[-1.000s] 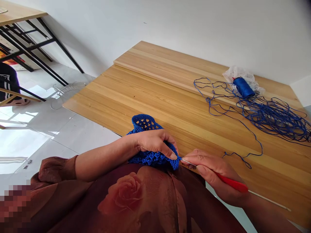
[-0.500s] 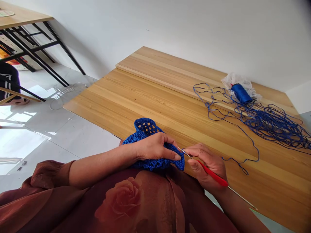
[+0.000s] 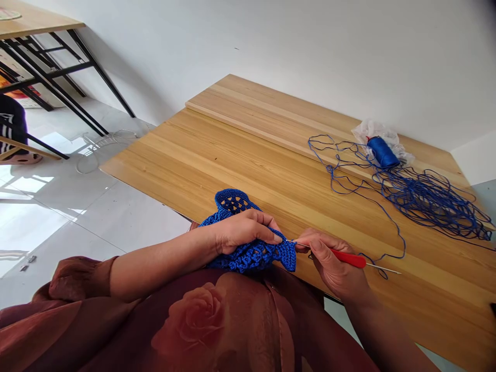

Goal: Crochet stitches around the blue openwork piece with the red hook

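My left hand (image 3: 244,231) grips a piece of blue crochet netting (image 3: 248,258) at the table's near edge, with its open mesh (image 3: 232,202) standing up behind my fingers. My right hand (image 3: 333,263) holds a crochet hook with a red handle (image 3: 349,258). The hook's thin metal shaft (image 3: 296,243) reaches left, and its tip is at the crochet's edge by my left thumb. A strand of blue yarn (image 3: 387,248) runs from the loose tangle (image 3: 426,204) towards my right hand. Behind the tangle, a blue yarn spool (image 3: 383,152) lies on a clear plastic bag (image 3: 374,133).
The work sits over a long pine table (image 3: 232,150) with a raised back board, set against a white wall (image 3: 271,41). A wire ring (image 3: 104,152) lies on the tiled floor. Far left stands a black-legged table (image 3: 23,15), beside a seated person's dark-clothed leg (image 3: 11,124).
My right hand has moved towards the crochet, and the hook has swung flatter with its tip at the crochet's edge. My left hand keeps its hold. The view has shifted slightly.
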`<act>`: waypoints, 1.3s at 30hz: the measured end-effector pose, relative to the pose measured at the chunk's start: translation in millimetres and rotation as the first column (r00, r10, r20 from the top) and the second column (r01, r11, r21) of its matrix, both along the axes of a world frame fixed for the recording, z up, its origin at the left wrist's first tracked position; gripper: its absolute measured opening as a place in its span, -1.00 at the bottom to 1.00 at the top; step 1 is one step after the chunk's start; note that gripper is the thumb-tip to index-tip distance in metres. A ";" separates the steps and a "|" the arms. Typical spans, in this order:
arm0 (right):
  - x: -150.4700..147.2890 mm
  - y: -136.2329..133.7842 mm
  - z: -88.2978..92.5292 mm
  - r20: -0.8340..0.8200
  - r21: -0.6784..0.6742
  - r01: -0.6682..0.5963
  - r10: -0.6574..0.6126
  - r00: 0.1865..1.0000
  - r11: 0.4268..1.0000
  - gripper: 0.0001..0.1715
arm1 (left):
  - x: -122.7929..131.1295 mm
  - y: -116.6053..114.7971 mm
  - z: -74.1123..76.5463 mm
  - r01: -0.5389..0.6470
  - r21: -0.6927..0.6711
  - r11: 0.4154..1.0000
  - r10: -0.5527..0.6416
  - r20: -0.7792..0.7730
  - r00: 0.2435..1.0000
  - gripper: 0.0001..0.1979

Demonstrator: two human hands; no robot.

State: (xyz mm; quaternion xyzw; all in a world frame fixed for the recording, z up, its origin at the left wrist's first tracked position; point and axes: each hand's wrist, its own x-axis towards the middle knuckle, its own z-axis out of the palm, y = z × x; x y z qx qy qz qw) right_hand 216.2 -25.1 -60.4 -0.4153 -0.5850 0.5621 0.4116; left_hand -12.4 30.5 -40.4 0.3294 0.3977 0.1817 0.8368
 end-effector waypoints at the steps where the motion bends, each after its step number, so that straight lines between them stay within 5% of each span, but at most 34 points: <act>1: 1.0 0.8 0.3 -0.008 -0.003 -0.009 0.009 1.000 1.000 -0.70 | -0.1 -0.2 0.3 -0.003 -0.003 1.000 0.003 -0.004 1.000 -0.78; 5: 7.1 8.0 12.7 0.136 0.052 -0.080 0.073 0.988 0.995 -0.72 | 0.4 -1.0 1.5 -0.006 -0.004 1.000 0.006 -0.031 1.000 -0.79; 9: 12.4 20.6 35.5 0.380 0.080 -0.219 0.173 0.909 0.973 -0.72 | 2.5 -1.7 4.2 -0.010 0.025 1.000 0.012 -0.062 0.998 -0.82; 15: 11.6 29.6 49.6 0.539 0.071 -0.307 0.222 0.813 0.949 -0.70 | 3.1 -2.4 2.8 -0.011 0.093 0.996 0.020 -0.097 0.995 -0.82; 20: 2.7 25.8 59.2 0.715 0.168 -0.376 0.149 0.683 0.911 -0.66 | 1.8 -3.4 -1.4 0.047 0.286 0.957 0.002 -0.169 0.986 -0.82; 23: -7.8 19.8 62.1 0.838 0.197 -0.402 0.059 0.542 0.894 -0.70 | 2.9 -4.5 1.0 0.131 0.505 0.853 0.003 -0.256 0.967 -0.82; 26: -18.1 10.8 56.8 0.865 0.404 -0.373 -0.217 0.452 0.835 -0.69 | 4.0 -5.2 3.5 0.190 0.635 0.749 0.047 -0.337 0.940 -0.83; 31: -22.5 -1.0 45.8 0.783 0.593 -0.318 -0.437 0.443 0.740 -0.75 | 4.1 -4.6 0.6 0.178 0.635 0.752 0.071 -0.347 0.935 -0.74; 36: -23.9 -2.4 37.3 0.804 0.349 -0.255 -0.148 0.576 0.902 -0.70 | 6.5 -5.6 0.1 0.135 0.667 0.732 0.066 -0.268 0.961 -0.83; 39: -21.7 -4.3 37.1 0.730 0.473 -0.234 -0.230 0.644 0.849 -0.60 | 6.6 -5.3 2.3 0.118 0.660 0.742 0.087 -0.269 0.959 -0.83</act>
